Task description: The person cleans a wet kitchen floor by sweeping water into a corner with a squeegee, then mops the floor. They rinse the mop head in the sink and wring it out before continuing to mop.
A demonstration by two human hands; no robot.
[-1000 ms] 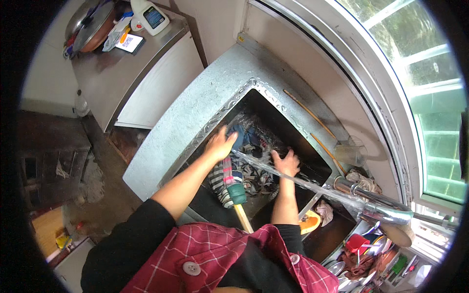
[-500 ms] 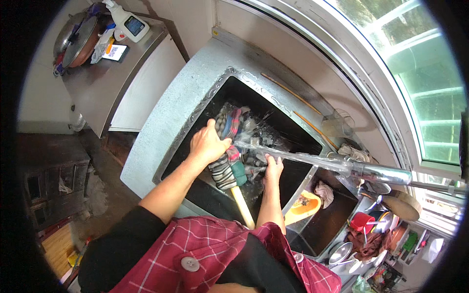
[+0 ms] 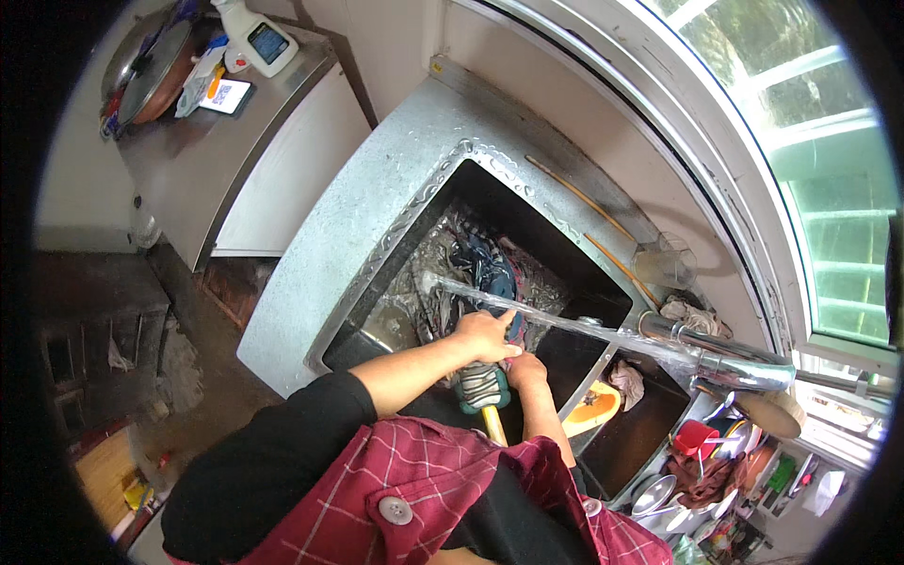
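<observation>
A cloth mop lies in the sink, its wet dark strips spread over the basin and its yellow handle pointing toward me. A striped, bunched cloth section and a green collar sit where the strips meet the handle. My left hand is closed on the strips just beyond the striped section. Close beside it on the right, my right hand also grips the strips; its fingers are partly hidden. Water runs from the metal faucet across the strips, just beyond both hands.
The second basin, on the right, contains an orange plastic item and a crumpled cloth. Two thin sticks lie along the far rim near a clear cup. Dishes and a red cup crowd the right. A bottle stands on the left counter.
My left hand has moved right and toward me, coming beside the right hand. The mop strips have slid out and spread across the basin floor. The view has shifted slightly.
</observation>
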